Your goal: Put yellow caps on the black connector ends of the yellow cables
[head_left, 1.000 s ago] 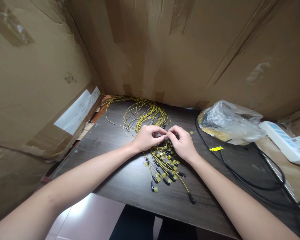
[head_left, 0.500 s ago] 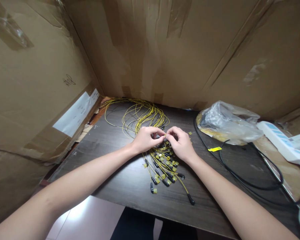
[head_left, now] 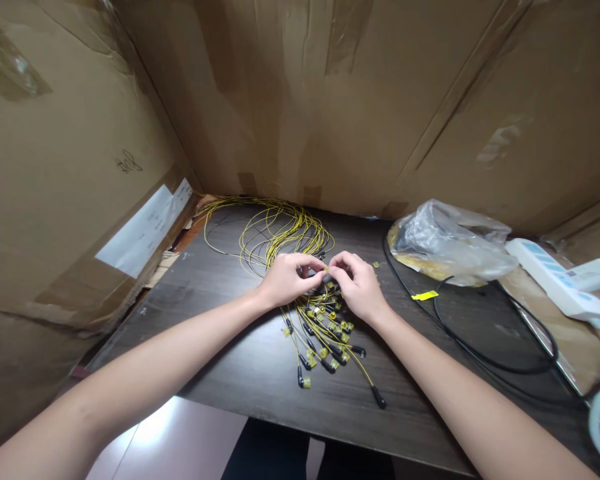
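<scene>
My left hand [head_left: 291, 279] and my right hand [head_left: 358, 285] meet above the dark table, fingertips pinched together. Between the fingertips shows a small translucent yellow cap [head_left: 327, 269]; whether a wire end sits in it is hidden by the fingers. Below my hands fans out a bunch of thin yellow wires [head_left: 307, 319] ending in black angled connectors, such as one black connector [head_left: 379, 398] lying nearest the table's front edge. Many ends carry yellow caps, like the cap [head_left: 307, 383] at the lower left. Behind my left hand the wires [head_left: 300, 223] run back in loose loops.
Cardboard walls [head_left: 280, 100] enclose the table [head_left: 230, 360] at the left and back. A clear plastic bag [head_left: 453, 240] lies at the right, beside a white power strip [head_left: 555, 277]. A black cable [head_left: 480, 360] with a yellow tag [head_left: 425, 295] curves across the right side.
The view has shifted slightly, so everything sits a little further left. Both hands keep their pinch on the yellow cap, with hardly any movement between them.
</scene>
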`<action>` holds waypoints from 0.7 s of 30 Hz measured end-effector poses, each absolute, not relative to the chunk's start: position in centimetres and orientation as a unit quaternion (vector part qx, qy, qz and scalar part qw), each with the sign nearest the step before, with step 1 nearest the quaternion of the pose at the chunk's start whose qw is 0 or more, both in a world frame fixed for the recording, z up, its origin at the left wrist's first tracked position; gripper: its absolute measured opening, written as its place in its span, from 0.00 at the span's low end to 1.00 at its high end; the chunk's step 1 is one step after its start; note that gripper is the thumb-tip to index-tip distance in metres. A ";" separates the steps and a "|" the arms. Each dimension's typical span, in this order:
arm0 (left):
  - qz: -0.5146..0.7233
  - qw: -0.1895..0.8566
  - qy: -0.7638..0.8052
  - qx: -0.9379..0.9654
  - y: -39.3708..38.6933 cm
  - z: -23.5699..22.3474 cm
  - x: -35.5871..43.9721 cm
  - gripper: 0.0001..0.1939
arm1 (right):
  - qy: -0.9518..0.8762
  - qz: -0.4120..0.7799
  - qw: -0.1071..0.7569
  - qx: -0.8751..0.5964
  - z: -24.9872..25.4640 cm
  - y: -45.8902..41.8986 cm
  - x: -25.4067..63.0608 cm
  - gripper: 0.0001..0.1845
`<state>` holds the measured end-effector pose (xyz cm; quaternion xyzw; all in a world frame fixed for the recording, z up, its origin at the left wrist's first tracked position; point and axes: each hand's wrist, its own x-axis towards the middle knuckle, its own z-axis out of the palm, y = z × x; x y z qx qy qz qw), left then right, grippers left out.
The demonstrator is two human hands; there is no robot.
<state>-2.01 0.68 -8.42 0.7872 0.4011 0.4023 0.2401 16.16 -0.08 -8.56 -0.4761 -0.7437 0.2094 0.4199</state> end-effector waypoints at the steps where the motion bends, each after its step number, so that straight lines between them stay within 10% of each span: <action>1: 0.403 0.238 0.400 0.788 0.7 -8.4 -2.0 0.06 | -0.745 0.209 0.420 -0.475 -8.6 -0.1 16.2 0.07; 21: 0.395 0.232 0.402 0.793 0.6 -8.1 -2.0 0.06 | -0.749 0.200 0.412 -0.478 -8.5 -0.1 16.2 0.07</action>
